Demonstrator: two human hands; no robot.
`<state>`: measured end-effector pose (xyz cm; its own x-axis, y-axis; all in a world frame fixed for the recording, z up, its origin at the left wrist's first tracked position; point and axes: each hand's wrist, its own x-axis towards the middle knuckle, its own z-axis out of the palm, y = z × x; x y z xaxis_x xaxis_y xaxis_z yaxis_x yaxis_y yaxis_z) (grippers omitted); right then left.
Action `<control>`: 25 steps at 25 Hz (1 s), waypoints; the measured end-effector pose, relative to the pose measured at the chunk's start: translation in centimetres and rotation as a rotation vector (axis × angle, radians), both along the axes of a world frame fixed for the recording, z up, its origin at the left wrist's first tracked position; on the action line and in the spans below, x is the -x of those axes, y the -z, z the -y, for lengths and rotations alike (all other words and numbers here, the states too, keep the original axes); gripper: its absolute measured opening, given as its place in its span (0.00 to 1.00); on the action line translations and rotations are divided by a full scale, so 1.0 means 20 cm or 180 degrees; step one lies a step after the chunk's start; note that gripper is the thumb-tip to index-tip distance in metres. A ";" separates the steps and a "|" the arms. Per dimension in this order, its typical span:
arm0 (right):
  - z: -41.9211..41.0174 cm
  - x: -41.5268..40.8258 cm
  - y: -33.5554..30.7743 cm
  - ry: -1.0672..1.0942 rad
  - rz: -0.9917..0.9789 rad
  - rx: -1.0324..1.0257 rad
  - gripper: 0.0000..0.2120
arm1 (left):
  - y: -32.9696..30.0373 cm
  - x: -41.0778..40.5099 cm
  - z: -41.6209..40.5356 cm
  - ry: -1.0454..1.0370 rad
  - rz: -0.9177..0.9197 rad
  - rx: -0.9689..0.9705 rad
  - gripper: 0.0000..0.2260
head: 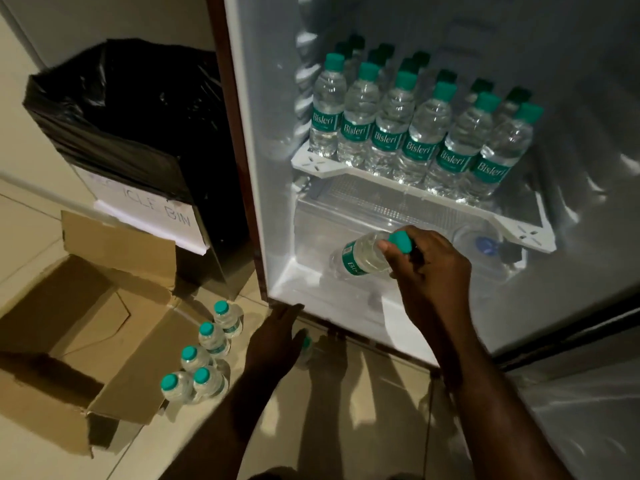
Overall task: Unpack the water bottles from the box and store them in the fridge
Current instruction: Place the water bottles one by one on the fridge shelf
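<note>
- While the small white fridge (588, 46) stands open, the right hand (429, 268) is reaching into its bottom section, fingers curled round the neck of a clear plastic water bottle with a teal cap (363, 259). That bottle is tipped over on its side, base pointing left, just above the fridge floor.
- Up on the white fridge shelf (311, 164) there's a whole bunch of matching teal-capped bottles (422, 129) standing upright in rows, labels facing out.
- The left hand (277, 341) is low over the tiled floor (346, 427), near the fridge's bottom edge, fingers pretty much straight and holding nothing. A bit blurry though.
- Just right of that hand, one more bottle (306, 342) sits on the floor, mostly hidden.
- Further left, five small teal-capped bottles (207, 351) stand in a loose cluster beside the opened brown cardboard box (69, 327), flaps spread out.
- Behind the box, a bin lined with a black plastic bag (131, 116) has a handwritten white paper sign (152, 209) on its front.
</note>
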<state>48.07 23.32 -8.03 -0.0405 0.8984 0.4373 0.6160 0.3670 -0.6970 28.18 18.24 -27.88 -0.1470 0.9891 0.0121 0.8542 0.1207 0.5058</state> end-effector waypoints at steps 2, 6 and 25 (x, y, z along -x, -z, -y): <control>-0.02 0.01 -0.15 0.0151 -0.0231 -0.0611 0.13 | -0.16 0.07 -0.01 -0.0059 0.0040 -0.0510 0.23; -0.07 0.01 -0.39 0.0567 -0.0222 -0.1948 0.13 | -0.50 0.17 -0.14 0.0561 -0.0027 -0.1579 0.21; -1.04 -0.09 -0.82 0.1271 0.0768 -0.1515 0.14 | -1.22 0.39 -0.69 0.0526 -0.1412 -0.3126 0.26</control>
